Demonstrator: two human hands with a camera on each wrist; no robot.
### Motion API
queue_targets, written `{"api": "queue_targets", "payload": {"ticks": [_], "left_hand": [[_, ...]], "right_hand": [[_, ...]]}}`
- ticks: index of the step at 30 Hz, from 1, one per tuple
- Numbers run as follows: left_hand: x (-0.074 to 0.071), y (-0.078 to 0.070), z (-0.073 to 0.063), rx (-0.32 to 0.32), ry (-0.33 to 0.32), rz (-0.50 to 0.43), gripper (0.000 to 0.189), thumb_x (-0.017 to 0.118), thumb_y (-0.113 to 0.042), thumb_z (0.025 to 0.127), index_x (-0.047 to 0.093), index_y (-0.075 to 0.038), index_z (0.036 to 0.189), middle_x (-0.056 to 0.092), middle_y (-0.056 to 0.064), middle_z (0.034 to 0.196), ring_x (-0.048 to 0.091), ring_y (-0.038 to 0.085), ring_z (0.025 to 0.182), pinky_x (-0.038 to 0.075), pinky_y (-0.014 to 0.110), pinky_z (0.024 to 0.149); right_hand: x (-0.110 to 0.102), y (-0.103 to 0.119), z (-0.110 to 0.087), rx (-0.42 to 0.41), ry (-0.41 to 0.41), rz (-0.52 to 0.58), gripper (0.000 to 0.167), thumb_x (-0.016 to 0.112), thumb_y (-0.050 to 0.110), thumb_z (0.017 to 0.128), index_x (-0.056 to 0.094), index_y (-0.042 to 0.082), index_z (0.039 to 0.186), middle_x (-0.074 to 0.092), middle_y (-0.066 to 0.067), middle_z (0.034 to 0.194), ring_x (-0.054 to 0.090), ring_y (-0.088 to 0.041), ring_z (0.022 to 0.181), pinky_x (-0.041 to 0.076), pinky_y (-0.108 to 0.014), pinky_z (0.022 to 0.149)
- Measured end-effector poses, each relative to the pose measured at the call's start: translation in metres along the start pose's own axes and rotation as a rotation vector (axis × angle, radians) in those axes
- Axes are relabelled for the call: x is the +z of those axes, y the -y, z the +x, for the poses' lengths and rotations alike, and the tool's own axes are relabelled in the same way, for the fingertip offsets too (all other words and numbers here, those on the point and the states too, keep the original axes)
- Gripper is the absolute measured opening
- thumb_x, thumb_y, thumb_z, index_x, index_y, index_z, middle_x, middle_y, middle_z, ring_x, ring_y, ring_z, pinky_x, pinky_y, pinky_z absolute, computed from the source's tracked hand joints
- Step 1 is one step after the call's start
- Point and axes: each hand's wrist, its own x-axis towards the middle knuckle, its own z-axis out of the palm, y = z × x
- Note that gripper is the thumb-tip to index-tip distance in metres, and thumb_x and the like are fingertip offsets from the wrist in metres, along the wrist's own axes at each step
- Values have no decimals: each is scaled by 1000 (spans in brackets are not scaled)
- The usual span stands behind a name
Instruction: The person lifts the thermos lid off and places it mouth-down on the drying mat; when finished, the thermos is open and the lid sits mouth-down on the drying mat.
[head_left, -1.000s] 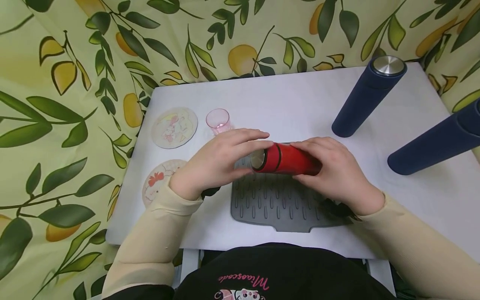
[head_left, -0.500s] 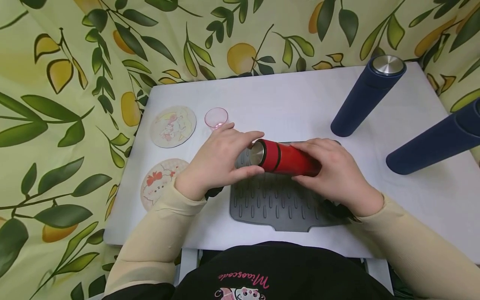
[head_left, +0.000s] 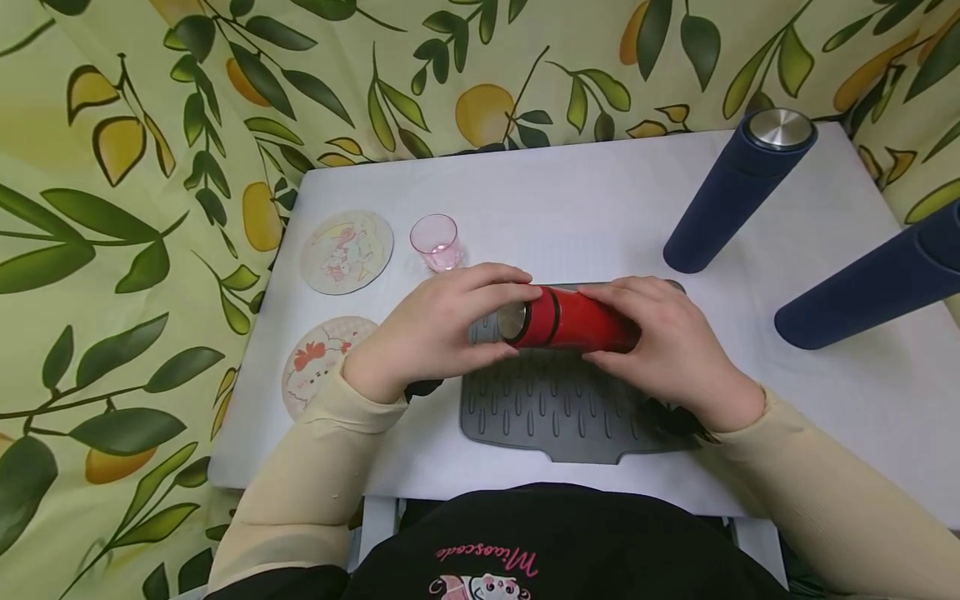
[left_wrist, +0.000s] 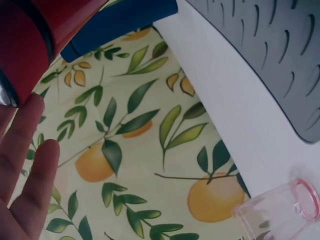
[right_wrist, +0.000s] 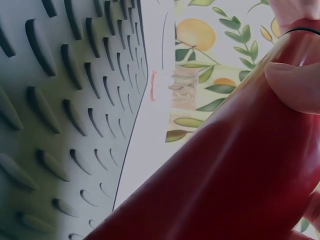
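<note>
A red thermos (head_left: 588,321) lies tilted above a grey ribbed mat (head_left: 547,417), its steel-topped lid (head_left: 514,321) toward the left. My right hand (head_left: 667,342) grips its body, fingers over the far side and thumb on the near side. At the lid, the left hand (head_left: 438,325) has fingers across the top and the thumb below, pinching it. In the left wrist view a fingertip meets the edge of the red lid (left_wrist: 22,55), while another finger stands free. The right wrist view shows the red body (right_wrist: 220,170) up close with the thumb pressed along it.
A pink glass (head_left: 437,242) stands behind the left hand. Two round patterned coasters (head_left: 347,252) lie at the left of the white table (head_left: 525,208). Two tall navy thermoses (head_left: 738,196) stand on the right. A leaf-and-fruit print curtain (head_left: 420,92) hangs behind.
Half a second ago the left fingers and thumb were spread apart around the lid; now they have closed on it again. The right hand and thermos have barely moved.
</note>
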Motion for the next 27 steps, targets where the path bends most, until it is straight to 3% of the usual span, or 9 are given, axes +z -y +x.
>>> {"api": "queue_targets", "payload": {"ticks": [5,8,12,15,18,22,27], "left_hand": [[2,-2,-3,-79,-10,22,75,92,-44,90,66,-8,149,76,9,135,74,23,121,61,43,105],[1,-3,-5,-101,6,6,85,95,-49,85,63,-8,153,72,9,144,70,23,130,58,45,111],[-1,-3,-7,-42,19,-33,81,101,-32,82,65,-11,152,63,11,157,62,27,142,54,47,118],[-1,-3,-8,17,10,-24,66,98,-15,85,70,-12,145,63,13,155,63,29,140,55,46,116],[-1,-3,-8,23,-1,-27,57,94,-12,88,72,-12,141,66,12,150,66,28,135,57,45,113],[-1,-2,-9,-37,-20,-45,58,93,-23,90,71,-10,142,72,9,141,70,23,125,61,42,105],[-1,-5,-7,-179,-12,14,58,87,-44,92,72,-11,137,80,4,122,75,19,101,64,39,87]], "right_hand": [[2,2,-2,-25,-2,-3,79,104,11,70,73,10,143,78,-14,129,68,-37,121,55,-63,101],[2,4,-3,-33,-4,-3,79,104,11,70,73,10,143,78,-14,129,69,-38,121,56,-63,99],[1,4,-4,-18,-7,-8,80,104,12,70,73,9,144,78,-14,130,68,-38,122,56,-62,99],[0,3,-4,-9,-5,-14,81,105,12,69,72,9,144,78,-15,132,67,-38,123,56,-62,100],[1,3,-4,-11,-5,-11,81,105,12,69,73,9,143,77,-15,131,67,-38,122,56,-63,100],[1,5,-4,-25,-8,-2,80,105,11,69,74,10,143,78,-15,129,68,-38,121,55,-65,100],[2,6,-3,-37,-9,-8,80,105,12,69,74,10,143,78,-14,128,68,-38,120,55,-65,99]]}}
